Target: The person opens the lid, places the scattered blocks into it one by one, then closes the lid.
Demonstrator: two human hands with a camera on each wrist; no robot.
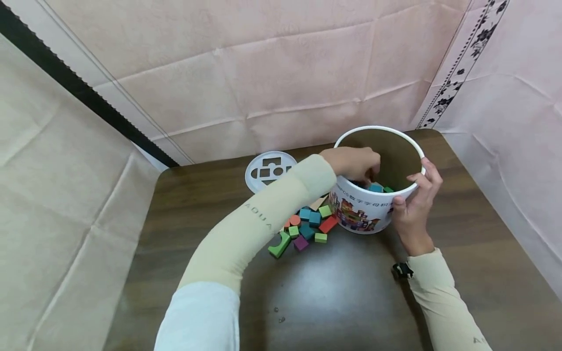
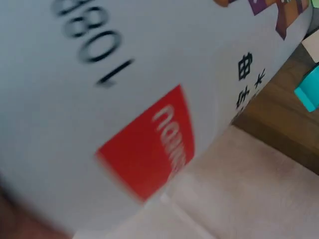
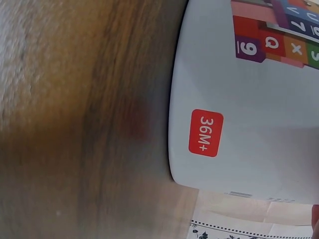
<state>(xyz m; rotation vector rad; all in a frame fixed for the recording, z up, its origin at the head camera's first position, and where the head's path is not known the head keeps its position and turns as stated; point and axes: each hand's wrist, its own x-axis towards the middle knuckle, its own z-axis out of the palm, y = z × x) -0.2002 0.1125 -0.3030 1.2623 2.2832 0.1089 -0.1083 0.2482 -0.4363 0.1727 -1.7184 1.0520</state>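
A white printed bucket (image 1: pixel 351 207) stands upright at the table's back right. My right hand (image 1: pixel 417 207) grips its right side, fingers over the rim and thumb against the outer wall. Over the near left rim, my left hand (image 1: pixel 354 163) reaches inside with fingers bent downward. Its fingertips are hidden, and I cannot tell whether they hold a block. Several blocks, including a blue block (image 1: pixel 375 187), show inside below that hand. Left of the bucket lies a loose pile of coloured wooden blocks, with a green arch block (image 1: pixel 279 245) and a purple block (image 1: pixel 300 243) at its near edge.
A white round lid (image 1: pixel 254 183) with shaped cutouts lies behind the pile, partly covered by my left sleeve (image 1: pixel 263 207). The brown table (image 1: pixel 351 292) meets cloth hangings (image 1: pixel 285 87) along its back and sides.
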